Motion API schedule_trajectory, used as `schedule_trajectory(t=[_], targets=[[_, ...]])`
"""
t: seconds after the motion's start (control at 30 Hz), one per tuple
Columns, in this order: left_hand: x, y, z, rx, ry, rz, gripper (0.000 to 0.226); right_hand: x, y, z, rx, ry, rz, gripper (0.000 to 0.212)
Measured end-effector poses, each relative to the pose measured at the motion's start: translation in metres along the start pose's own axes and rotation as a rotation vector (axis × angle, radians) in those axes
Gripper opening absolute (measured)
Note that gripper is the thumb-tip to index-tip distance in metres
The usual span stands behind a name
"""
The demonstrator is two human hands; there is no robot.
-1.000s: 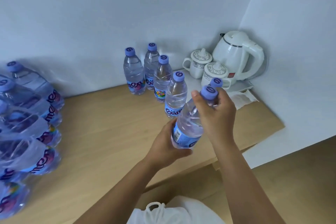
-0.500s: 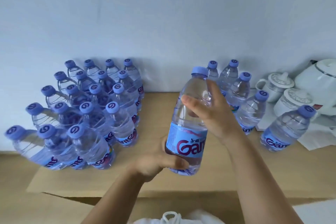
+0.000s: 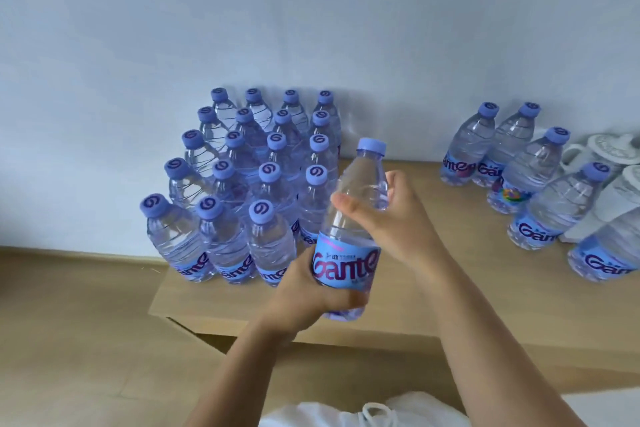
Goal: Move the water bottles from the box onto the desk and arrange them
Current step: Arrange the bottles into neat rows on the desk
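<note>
I hold one clear water bottle point(image 3: 353, 218) with a blue cap and blue label upright above the wooden desk point(image 3: 433, 302). My left hand point(image 3: 308, 291) grips its base and label from below. My right hand point(image 3: 391, 215) wraps round its upper body. A tight pack of several capped bottles point(image 3: 256, 191) stands at the desk's left end against the wall. Several more bottles point(image 3: 512, 177) stand in a loose diagonal row at the right.
White ceramic lidded cups point(image 3: 609, 152) sit at the far right behind the right-hand bottles. The white wall point(image 3: 311, 28) backs the desk. The desk's left edge point(image 3: 156, 302) drops to a wooden floor point(image 3: 69, 340).
The view has swung left from the kettle corner to the pack of bottles. The bottle in my hands has come upright and a little lower, both hands keeping their grip.
</note>
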State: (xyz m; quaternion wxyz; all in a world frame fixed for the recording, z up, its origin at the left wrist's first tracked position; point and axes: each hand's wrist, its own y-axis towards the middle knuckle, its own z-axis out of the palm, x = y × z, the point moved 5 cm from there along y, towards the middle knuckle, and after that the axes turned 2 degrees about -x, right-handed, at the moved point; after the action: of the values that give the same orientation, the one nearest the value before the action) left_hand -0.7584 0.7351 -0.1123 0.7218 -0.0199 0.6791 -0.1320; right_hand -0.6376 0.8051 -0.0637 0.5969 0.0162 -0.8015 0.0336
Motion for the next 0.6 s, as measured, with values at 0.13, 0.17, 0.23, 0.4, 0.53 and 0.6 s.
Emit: schedule_trajectory(t=[0.13,0.17,0.23,0.4,0.53,0.6], targets=[[0.017,-0.014,-0.016,0.177,-0.114,-0.051,0.045,0.005,-0.006,0.025,0.221,0.041,0.024,0.052],[0.021,-0.014,-0.017,0.185,-0.123,-0.066,0.050,0.003,-0.006,0.026,0.191,0.030,0.024,0.051],[0.029,-0.013,-0.021,0.161,-0.144,-0.096,0.059,-0.005,-0.008,0.031,0.101,-0.001,0.032,0.056],[0.062,-0.013,-0.029,-0.029,0.020,-0.091,0.061,-0.028,-0.008,0.044,0.049,-0.011,0.032,0.060],[0.100,-0.015,-0.037,-0.167,0.220,-0.148,0.075,-0.056,-0.005,0.056,0.026,0.074,0.110,0.079],[0.109,-0.013,-0.040,-0.171,0.265,-0.163,0.070,-0.067,-0.006,0.063,0.011,0.079,0.106,0.081]])
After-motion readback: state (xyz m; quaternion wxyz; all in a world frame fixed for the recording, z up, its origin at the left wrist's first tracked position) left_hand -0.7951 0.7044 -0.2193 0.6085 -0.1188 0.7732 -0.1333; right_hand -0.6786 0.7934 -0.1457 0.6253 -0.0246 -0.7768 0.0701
